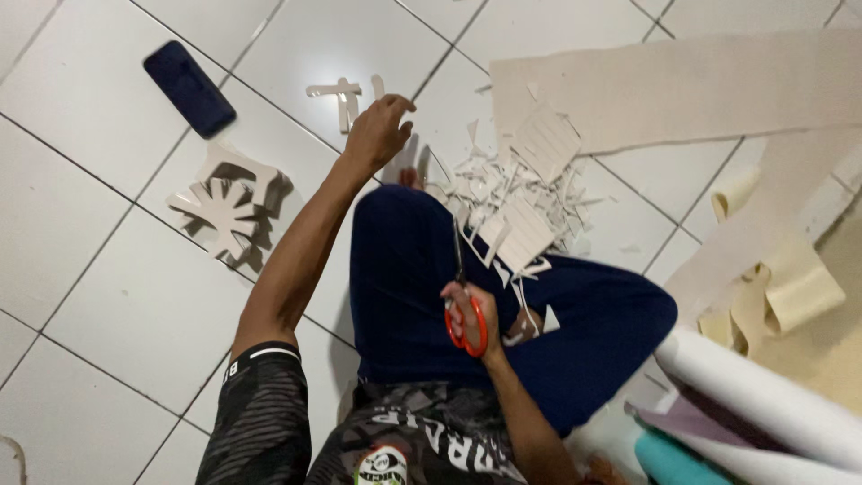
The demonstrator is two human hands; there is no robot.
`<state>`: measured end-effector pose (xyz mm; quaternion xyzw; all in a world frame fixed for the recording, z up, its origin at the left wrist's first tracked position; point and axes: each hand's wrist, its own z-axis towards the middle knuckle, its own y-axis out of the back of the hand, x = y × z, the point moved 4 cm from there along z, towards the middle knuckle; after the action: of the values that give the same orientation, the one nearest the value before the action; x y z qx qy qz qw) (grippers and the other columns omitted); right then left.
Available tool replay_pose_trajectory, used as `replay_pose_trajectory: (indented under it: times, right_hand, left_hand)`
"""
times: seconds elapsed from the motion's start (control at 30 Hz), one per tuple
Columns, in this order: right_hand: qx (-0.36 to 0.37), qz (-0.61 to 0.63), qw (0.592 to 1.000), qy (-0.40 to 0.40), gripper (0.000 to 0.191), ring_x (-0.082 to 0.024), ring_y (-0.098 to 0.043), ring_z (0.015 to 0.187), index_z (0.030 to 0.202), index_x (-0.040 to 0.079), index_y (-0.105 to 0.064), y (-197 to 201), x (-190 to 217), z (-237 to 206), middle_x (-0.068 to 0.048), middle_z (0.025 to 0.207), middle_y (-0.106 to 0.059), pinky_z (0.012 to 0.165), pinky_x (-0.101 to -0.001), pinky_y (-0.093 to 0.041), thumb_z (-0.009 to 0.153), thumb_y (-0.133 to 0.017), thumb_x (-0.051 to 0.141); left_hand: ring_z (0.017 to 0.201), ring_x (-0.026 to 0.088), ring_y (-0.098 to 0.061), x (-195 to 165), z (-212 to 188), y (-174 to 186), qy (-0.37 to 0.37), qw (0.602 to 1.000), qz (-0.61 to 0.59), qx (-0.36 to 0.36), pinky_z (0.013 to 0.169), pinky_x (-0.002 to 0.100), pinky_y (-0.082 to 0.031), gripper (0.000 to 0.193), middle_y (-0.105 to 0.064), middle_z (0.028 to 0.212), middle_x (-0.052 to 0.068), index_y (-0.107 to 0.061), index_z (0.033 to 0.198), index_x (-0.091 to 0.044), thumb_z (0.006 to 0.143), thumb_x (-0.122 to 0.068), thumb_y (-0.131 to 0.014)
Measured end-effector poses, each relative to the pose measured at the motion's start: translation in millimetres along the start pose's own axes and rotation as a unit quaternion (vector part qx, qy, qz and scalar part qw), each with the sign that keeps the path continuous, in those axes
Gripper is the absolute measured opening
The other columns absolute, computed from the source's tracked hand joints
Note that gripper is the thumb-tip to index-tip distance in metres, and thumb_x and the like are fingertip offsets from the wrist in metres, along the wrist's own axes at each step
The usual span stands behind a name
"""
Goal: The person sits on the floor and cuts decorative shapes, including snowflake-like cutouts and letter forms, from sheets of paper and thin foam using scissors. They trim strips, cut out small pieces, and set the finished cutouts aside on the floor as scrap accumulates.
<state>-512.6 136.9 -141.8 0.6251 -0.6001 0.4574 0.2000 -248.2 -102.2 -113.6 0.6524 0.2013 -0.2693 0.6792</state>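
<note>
My left hand (377, 133) is stretched out over the white floor tiles (135, 296), fingers loosely curled and gripping nothing that I can make out. Just beyond my fingertips lie small pale cut strips (346, 97), flat on the tile. Further left of that hand sits a dark blue phone (189, 87), a rounded rectangle lying at a slant. Nearer me, left of my forearm, rests a stack of pale branching cut-outs (226, 207). My right hand (469, 316) is closed through the orange handles of the scissors (461, 296), blades pointing away from me over my dark blue trouser leg. Right of the blades lies a heap of pale offcuts (516, 193). Right of those fingers stand white and teal rolls (763, 404).
</note>
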Motion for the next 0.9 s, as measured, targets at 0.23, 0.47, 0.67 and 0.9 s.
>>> replay_pose_trajectory:
  times: [0.23, 0.47, 0.67, 0.9]
  right_hand:
    - [-0.133, 0.068, 0.980, 0.131, 0.045, -0.008, -0.042, 0.046, 0.106, -0.002, -0.060, 68.1, 22.6, -43.0, -0.001, 0.062, -0.045, 0.043, -0.0240, -0.037, 0.110, -0.046, 0.040]
    - [-0.188, 0.107, 0.967, 0.133, 0.046, -0.009, -0.042, 0.045, 0.104, -0.001, -0.062, 102.5, 10.9, -88.5, 0.000, 0.061, -0.045, 0.044, -0.0246, -0.038, 0.110, -0.044, 0.041]
    - [-0.173, 0.068, 0.977, 0.105, 0.039, -0.007, -0.043, 0.044, 0.100, 0.003, -0.064, 91.2, 16.2, -95.2, 0.002, 0.058, -0.044, 0.041, -0.0237, -0.035, 0.104, -0.055, 0.041]
    - [-0.123, -0.092, 0.983, 0.101, 0.043, -0.004, -0.047, 0.044, 0.100, 0.004, -0.070, 43.4, 33.3, -117.0, 0.004, 0.058, -0.051, 0.040, -0.0223, -0.036, 0.096, -0.065, 0.047]
  left_hand:
    - [0.094, 0.034, -0.074, -115.6, -50.5, -81.4, -0.011, 0.981, -0.144, 0.127, 0.086, 0.043, -0.059, 0.021, -0.076, 0.100, 0.018, -0.071, 0.111, -0.005, 0.094, -0.018, -0.069]
    - [0.096, 0.039, -0.073, -130.0, -96.8, -128.2, -0.067, 0.956, 0.260, -0.115, 0.089, 0.051, -0.056, 0.036, -0.077, 0.096, 0.021, -0.067, 0.111, -0.004, 0.083, -0.025, -0.065]
    - [0.096, 0.031, -0.073, -143.5, -119.6, -81.5, 0.042, 0.976, -0.206, -0.050, 0.085, 0.040, -0.058, 0.043, -0.075, 0.106, 0.022, -0.055, 0.142, -0.002, 0.101, -0.011, -0.060]
    - [0.103, 0.016, -0.072, -189.5, -132.9, -37.1, 0.075, 0.852, -0.508, -0.102, 0.092, 0.026, -0.057, 0.033, -0.073, 0.115, 0.011, -0.060, 0.137, 0.002, 0.105, -0.006, -0.063]
